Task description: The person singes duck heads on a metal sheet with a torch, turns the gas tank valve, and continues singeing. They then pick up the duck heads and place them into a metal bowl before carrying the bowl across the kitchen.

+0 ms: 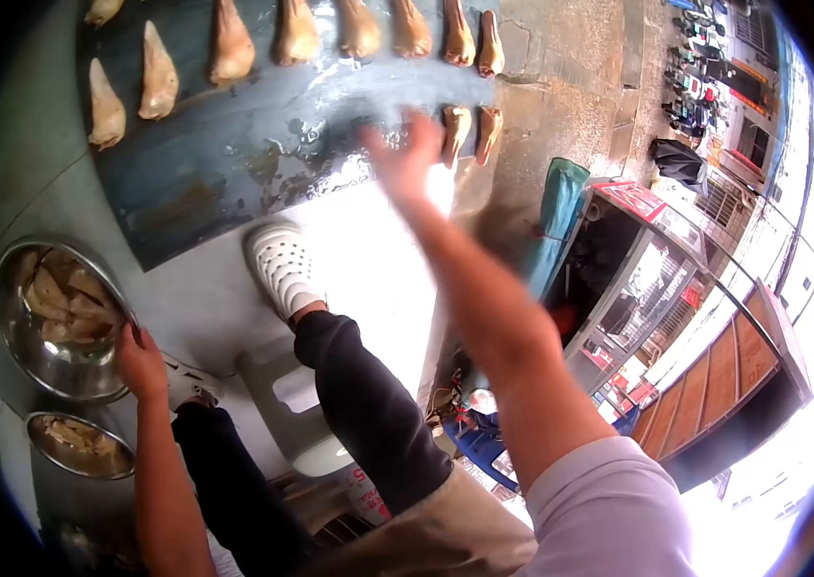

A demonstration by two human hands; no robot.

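My left hand (140, 363) grips the right rim of a large metal bowl (104, 375), which holds several pale cut pieces of meat (65, 298). My right hand (405, 162) reaches over a wet dark sheet (176, 216). Motion blurs its fingers, but they look spread, and nothing shows in them. Just right of it lie two pale, tapering pieces of meat (456, 135), whose exact kind I cannot make out. Several more such pieces (232, 43) are laid out along the far side and left end of the sheet.
A smaller metal bowl (80, 471) with pale pieces sits below the large one. A foot in a white clog (282, 269) is beside the sheet, near a grey stool (282, 394). To the right are wet ground (561, 106), a glass-sided stall (633, 288) and parked scooters (691, 87).
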